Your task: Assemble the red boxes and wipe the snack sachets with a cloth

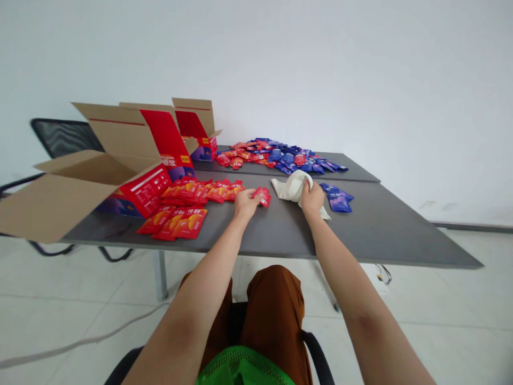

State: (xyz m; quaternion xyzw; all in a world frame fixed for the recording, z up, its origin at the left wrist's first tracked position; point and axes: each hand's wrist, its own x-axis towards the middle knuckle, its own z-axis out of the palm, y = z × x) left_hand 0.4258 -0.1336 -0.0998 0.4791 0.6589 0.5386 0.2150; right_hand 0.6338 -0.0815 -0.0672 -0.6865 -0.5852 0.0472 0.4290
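Red sachet [262, 197] — left hand [245, 204], white cloth [289, 188] — right hand [311, 199]

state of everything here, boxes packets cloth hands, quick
left hand, fingers touching flat red foil sachet
right hand, gripping crumpled white cloth
red cardboard cartons, three, flaps open
flat blue foil sachets, lying loose on grey table

A: What lies left of the cloth [290, 187]?
B: A spread of sachets [188, 192], then open cardboard boxes [136, 144] beyond them.
A: And right of it?
B: A small pile of sachets [339, 198], just beside it.
A: Behind it?
B: A big heap of sachets [276, 155] (on the farther tabletop [352, 168], well back).
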